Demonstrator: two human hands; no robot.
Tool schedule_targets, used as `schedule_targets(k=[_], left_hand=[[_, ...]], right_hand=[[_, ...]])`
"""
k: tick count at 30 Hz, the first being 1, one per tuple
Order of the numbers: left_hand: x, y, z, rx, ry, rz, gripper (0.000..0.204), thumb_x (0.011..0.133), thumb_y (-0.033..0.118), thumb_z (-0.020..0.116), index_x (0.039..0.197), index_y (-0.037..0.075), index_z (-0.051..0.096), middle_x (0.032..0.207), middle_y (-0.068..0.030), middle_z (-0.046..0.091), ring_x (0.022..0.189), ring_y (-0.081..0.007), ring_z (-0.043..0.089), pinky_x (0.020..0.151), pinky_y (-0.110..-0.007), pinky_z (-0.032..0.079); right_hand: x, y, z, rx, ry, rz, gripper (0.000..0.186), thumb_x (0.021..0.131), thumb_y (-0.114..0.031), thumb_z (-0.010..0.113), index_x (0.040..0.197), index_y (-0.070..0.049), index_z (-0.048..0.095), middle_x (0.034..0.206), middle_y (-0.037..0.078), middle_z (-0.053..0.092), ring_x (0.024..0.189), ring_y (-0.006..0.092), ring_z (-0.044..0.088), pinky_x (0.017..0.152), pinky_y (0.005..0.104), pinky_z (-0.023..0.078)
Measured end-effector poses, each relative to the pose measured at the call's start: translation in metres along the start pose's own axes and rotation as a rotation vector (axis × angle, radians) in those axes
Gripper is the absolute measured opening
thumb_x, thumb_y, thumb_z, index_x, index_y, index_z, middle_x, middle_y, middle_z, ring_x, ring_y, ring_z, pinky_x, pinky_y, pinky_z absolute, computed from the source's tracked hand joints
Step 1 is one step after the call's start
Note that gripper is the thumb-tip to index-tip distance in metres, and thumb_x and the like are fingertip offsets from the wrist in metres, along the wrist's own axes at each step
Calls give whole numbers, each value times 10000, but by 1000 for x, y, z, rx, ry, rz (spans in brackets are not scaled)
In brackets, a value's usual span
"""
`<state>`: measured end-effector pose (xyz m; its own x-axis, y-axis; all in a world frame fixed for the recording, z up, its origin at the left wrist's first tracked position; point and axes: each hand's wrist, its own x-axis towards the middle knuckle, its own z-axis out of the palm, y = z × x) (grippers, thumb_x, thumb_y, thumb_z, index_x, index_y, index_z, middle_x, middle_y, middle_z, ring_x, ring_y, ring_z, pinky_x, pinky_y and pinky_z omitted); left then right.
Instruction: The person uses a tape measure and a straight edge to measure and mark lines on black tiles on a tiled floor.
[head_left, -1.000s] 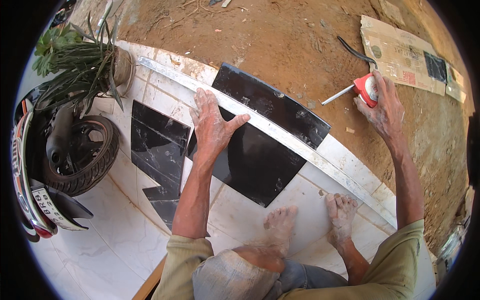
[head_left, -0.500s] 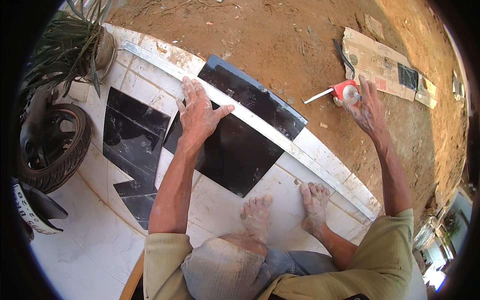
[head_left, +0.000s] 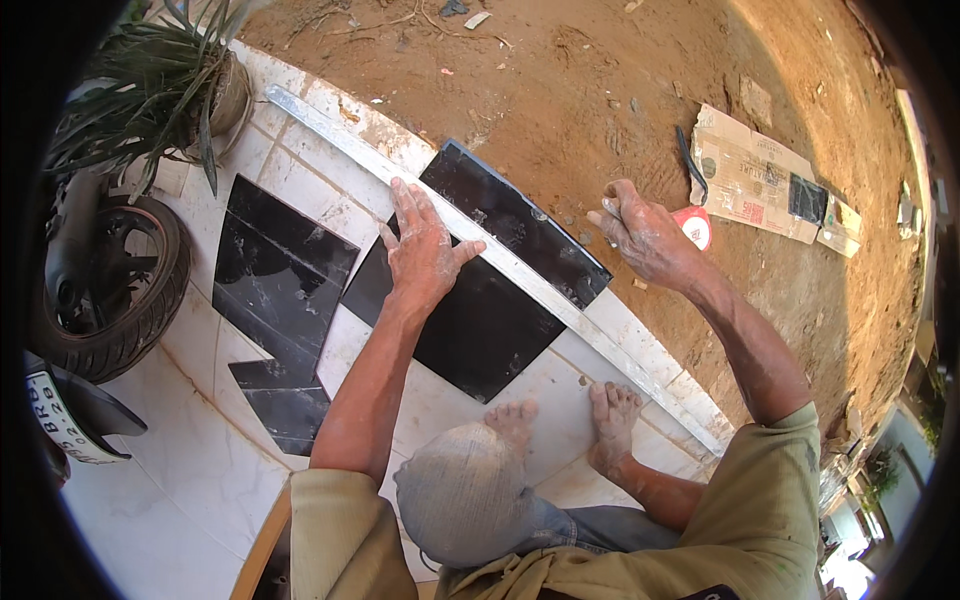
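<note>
My left hand [head_left: 420, 247] lies with fingers spread across a long, pale metal straightedge [head_left: 540, 270] and the black glossy tile [head_left: 485, 325] below it. The straightedge runs diagonally over this tile and a second dark piece [head_left: 500, 215] beyond it. My right hand [head_left: 645, 235] is raised near the right end of that far piece, its fingers curled together. Whatever it pinches, if anything, is too small to make out. Partly hidden behind my right wrist is a red object with a white round face [head_left: 694, 228], like a tape measure, on the dirt.
Broken black tile pieces [head_left: 280, 280] lie left on the white tiled floor [head_left: 570, 450]. A motorcycle wheel [head_left: 110, 290] and a potted plant [head_left: 225, 105] stand at the left. Flattened cardboard [head_left: 750, 170] and a dark curved strip [head_left: 690, 165] lie on the dirt. My bare feet [head_left: 612, 425] are below the straightedge.
My right hand has moved left from the red object toward the far dark piece, and its fingers have curled. The white strip beside the red object no longer shows. My left hand stays on the straightedge.
</note>
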<state>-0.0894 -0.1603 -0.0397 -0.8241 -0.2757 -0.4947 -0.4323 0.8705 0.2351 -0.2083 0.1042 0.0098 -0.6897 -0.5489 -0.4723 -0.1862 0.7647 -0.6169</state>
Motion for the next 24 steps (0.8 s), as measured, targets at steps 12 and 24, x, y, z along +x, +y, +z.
schedule_targets(k=[12,24], left_hand=[[-3,8,-14,-107,-84,-111,1170,778,412,801,1516,-122,67,1614,-286,-92,1499,-419,141,1117,-659,279],[-2,9,-13,-130,-43,-104,1158,738,428,825,1508,-118,156,1621,-276,-47,1511,-389,121,1107,-662,304]], right_hand=[[33,-64,21,387,-236,195,246,1023,-190,493,1115,35,527,847,138,635,714,227,644,674,354,506],[36,-55,53,374,-12,91,200,967,-148,574,1118,-18,556,795,185,605,675,307,635,646,419,504]])
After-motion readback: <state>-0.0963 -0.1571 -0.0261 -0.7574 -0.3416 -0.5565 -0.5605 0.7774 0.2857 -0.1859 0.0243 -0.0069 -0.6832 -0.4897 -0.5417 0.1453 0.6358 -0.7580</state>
